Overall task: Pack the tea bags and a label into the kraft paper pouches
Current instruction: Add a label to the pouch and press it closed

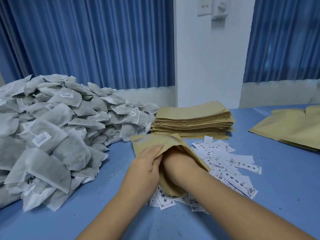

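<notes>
A blue tabletop (280, 170) is backed by pleated blue curtains (86, 40) and a white wall pillar (207, 63). Tea bags (52, 135) are heaped at the left, a stack of flat kraft pouches (194, 122) is set behind, and printed labels (239, 172) are scattered nearby. One kraft paper pouch (150, 141) is held over the labels: its mouth edge is pinched by the left grip (147, 163), while the right grip (174, 157) is sunk inside, its fingers hidden, so their state cannot be told.
</notes>
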`<state>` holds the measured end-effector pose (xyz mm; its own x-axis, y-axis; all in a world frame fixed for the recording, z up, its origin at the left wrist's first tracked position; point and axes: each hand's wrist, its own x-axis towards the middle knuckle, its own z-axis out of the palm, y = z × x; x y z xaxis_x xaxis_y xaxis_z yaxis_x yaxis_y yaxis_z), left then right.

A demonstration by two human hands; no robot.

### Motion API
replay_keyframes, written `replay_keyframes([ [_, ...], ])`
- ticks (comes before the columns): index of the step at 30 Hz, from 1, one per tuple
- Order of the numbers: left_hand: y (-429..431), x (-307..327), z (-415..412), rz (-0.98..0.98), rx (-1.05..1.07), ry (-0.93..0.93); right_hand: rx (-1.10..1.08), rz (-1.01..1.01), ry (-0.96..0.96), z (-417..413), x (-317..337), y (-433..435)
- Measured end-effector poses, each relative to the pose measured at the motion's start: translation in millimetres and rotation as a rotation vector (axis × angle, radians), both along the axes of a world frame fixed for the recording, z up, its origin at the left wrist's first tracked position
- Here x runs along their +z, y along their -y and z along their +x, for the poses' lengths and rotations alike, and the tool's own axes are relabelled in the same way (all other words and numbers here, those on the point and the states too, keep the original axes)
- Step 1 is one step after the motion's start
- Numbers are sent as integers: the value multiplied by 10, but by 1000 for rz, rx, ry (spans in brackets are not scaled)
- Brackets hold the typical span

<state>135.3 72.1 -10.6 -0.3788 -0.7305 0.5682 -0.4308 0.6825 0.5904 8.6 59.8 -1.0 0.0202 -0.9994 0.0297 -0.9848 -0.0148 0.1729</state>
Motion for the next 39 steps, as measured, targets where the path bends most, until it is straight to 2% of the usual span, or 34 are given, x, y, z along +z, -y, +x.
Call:
replay_keyframes([
  [2,35,2,92,-49,29,62,46,-44,92,21,-47,-154],
  [6,71,6,329,-157,110,298,351,-383,132,-21,-104,-623],
  [8,81,15,399,-213,109,372,471,-635,173,-103,-133,-774],
  [9,92,22,418,-221,93,380,495,-768,197,-164,-153,-811],
  [11,115,45,414,-217,46,376,453,-865,224,-276,-187,-825],
  [13,131,65,376,-213,-14,386,394,-768,247,-364,-214,-801],
  [16,166,52,338,-230,-90,458,419,-537,268,-446,-306,-773],
  [22,344,-255,506,-202,-161,878,421,-172,313,-600,-482,-708],
  [24,380,-355,596,-132,-201,965,402,-89,286,-595,-518,-687],
  [26,404,-412,679,-10,-253,959,380,-22,293,-577,-537,-676],
  [30,406,-443,816,97,-310,895,367,5,266,-530,-506,-684],
  [35,279,-412,726,9,-202,990,403,-60,105,-477,-484,-695],
  [37,232,-414,653,-57,-154,985,417,-72,89,-464,-485,-711],
  [39,233,-406,618,-26,-140,946,432,-79,50,-444,-490,-728],
])
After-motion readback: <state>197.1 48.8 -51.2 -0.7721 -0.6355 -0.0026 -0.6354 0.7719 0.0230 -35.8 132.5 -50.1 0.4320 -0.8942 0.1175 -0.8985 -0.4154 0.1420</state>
